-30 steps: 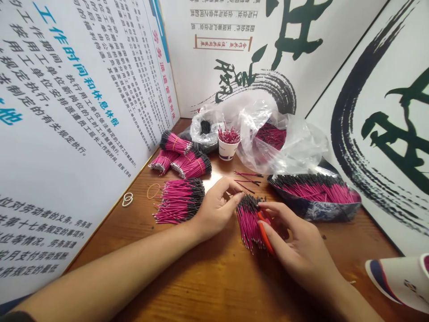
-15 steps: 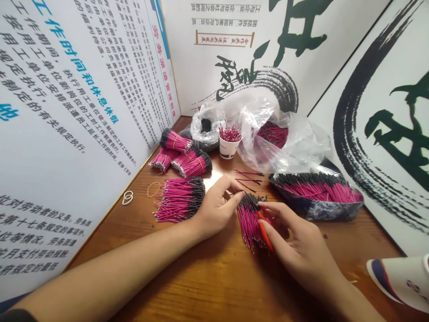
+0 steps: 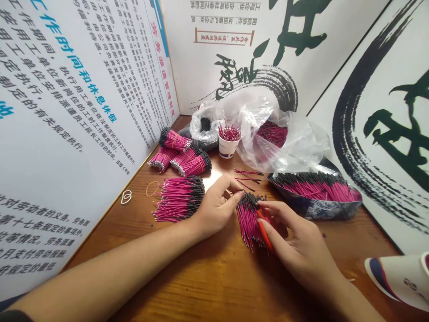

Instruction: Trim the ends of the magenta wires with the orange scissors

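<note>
My right hand is closed around red-handled pliers, whose dark jaws are at the black ends of a loose pile of pink wires. Thumb and fingers of my left hand pinch together at the upper left of that pile; what lies between the fingertips is too small to make out. To the left of my left hand is a flat stack of pink wires with black ends. A few single wires are scattered just beyond my hands.
Banded wire bundles lie back left. A paper cup of wires stands near clear plastic bags. A dark patterned tray of wires is at right, a tipped paper cup nearer. Rubber bands lie left; printed panels surround the table.
The view has shifted very slightly. Both hands, the pliers and the wires keep nearly the same positions.
</note>
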`<state>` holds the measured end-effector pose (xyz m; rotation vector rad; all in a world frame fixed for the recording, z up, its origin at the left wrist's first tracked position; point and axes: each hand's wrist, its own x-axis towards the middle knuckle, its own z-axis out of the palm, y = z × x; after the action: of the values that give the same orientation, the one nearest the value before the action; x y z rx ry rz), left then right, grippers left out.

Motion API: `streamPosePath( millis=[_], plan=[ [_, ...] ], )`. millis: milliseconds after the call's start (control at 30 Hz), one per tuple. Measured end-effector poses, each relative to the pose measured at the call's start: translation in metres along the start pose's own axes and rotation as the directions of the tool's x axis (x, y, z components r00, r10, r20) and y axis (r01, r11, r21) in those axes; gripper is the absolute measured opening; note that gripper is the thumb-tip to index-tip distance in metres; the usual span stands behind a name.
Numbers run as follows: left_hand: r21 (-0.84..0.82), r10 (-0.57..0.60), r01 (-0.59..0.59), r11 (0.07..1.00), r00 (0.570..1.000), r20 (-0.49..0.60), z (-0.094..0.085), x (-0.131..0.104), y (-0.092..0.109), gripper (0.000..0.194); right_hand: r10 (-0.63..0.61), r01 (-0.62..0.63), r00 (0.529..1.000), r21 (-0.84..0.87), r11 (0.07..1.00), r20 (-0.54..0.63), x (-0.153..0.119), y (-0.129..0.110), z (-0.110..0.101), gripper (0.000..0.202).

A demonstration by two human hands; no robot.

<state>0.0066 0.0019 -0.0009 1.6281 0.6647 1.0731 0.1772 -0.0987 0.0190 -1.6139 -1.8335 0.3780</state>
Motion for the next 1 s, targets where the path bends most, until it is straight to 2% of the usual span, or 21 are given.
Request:
streamPosePath(
  millis=[367, 733, 1000],
  plan=[
    [-0.016, 0.046, -0.046, 0.999, 0.999, -0.008, -0.0002, 0.0005, -0.0043, 0.008, 0.015, -0.016, 0.999, 0.018, 1.0, 0.042, 0.0005, -0.0006, 0.0001, 0.023],
    [-0.047, 0.017, -0.017, 0.999, 1.0, -0.007, 0.0007, 0.0007, -0.002, 0.009, 0.005, -0.005, 1.0, -0.053, 0.999, 0.01, 0.0004, 0.0013, -0.0004, 0.022],
    [-0.011, 0.007, -0.007, 1.0, 1.0, 0.003, -0.0005, -0.0001, -0.003, 0.008, -0.013, 0.013, 1.0, -0.067, 0.998, 0.0, 0.0014, 0.001, 0.0, 0.023]
  ],
)
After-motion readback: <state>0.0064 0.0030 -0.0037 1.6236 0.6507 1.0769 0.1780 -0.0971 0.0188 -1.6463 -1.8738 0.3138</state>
